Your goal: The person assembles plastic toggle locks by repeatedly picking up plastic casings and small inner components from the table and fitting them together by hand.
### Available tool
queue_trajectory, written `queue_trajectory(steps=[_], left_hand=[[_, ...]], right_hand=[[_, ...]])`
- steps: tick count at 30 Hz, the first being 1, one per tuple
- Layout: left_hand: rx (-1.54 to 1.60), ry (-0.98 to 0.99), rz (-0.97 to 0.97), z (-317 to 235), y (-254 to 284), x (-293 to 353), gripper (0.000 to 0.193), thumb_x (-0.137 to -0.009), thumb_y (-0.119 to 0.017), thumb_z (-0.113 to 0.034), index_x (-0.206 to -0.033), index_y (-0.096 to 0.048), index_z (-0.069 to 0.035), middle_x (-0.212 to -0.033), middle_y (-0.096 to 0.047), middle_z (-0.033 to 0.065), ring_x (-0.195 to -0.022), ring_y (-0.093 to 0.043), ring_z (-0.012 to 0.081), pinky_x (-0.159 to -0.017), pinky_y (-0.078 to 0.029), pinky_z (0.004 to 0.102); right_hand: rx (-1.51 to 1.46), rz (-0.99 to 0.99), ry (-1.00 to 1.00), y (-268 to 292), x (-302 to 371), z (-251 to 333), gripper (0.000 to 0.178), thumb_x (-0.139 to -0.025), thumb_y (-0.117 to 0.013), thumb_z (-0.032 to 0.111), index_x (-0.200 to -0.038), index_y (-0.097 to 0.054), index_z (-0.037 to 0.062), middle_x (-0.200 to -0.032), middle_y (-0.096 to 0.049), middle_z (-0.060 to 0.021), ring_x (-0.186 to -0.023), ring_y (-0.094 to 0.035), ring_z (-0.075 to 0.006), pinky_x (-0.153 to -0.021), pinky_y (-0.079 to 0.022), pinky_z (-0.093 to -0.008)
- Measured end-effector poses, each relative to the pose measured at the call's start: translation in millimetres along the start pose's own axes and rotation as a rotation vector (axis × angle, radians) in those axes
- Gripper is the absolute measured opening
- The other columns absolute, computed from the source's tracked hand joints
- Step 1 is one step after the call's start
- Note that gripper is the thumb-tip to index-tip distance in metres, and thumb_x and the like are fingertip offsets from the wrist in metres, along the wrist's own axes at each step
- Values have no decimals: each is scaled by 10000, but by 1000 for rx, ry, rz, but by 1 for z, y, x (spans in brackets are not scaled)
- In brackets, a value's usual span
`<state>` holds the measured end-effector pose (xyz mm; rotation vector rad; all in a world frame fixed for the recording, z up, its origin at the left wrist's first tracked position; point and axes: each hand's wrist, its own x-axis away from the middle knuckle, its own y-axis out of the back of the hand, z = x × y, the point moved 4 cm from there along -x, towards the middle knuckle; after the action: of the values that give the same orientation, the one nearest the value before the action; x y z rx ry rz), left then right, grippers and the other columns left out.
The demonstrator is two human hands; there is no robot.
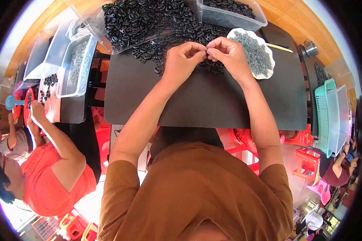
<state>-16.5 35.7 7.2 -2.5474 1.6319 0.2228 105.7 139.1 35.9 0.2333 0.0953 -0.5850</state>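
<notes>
My left hand (182, 60) and my right hand (230, 57) meet fingertip to fingertip above the far part of the dark table (205, 102). Each one pinches with thumb and forefinger. Whatever lies between the fingertips is too small and too covered to name. Just beyond them spreads a large pile of small black oval pieces with holes (149, 24), and a few stray ones lie near my left wrist. Beside my right hand stands a white scalloped dish (271, 60) heaped with small grey translucent pieces (251, 50).
A clear bin (233, 18) of black pieces stands at the far right, near a yellowish stick (279, 47). Left, a translucent bin (71, 93) holds grey pieces. A person in red (56, 180) works at the left table. A green basket (325, 116) stands at right.
</notes>
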Motion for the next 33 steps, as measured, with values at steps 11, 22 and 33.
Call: queue_trajectory(steps=[11,22,33], left_hand=[[-59,-57,-70,-17,3,0,143,-902,-655,-99,-1016,-677,-16,-890,-687,43,-796,-656,99,-718,-538,226],[336,135,49,-2,0,-1,126,-928,-621,-101,-1014,-650,-14,-934,-664,38,-785,-641,98,-753,-541,223],[294,139,11,-4,3,-2,131,-883,-670,-65,-983,-653,17,-895,-681,75,-768,-659,114,-686,-544,214]], right_hand=[[-161,-45,2,1,1,3,96,-889,-649,79,-958,-649,12,-862,-675,-41,-770,-646,-99,-668,-508,-220],[103,-88,134,5,1,12,73,-862,-655,20,-936,-657,20,-850,-668,-7,-790,-619,-66,-717,-517,-223],[185,-102,193,2,3,20,67,-874,-649,9,-932,-637,40,-879,-647,12,-817,-596,-48,-740,-487,-203]])
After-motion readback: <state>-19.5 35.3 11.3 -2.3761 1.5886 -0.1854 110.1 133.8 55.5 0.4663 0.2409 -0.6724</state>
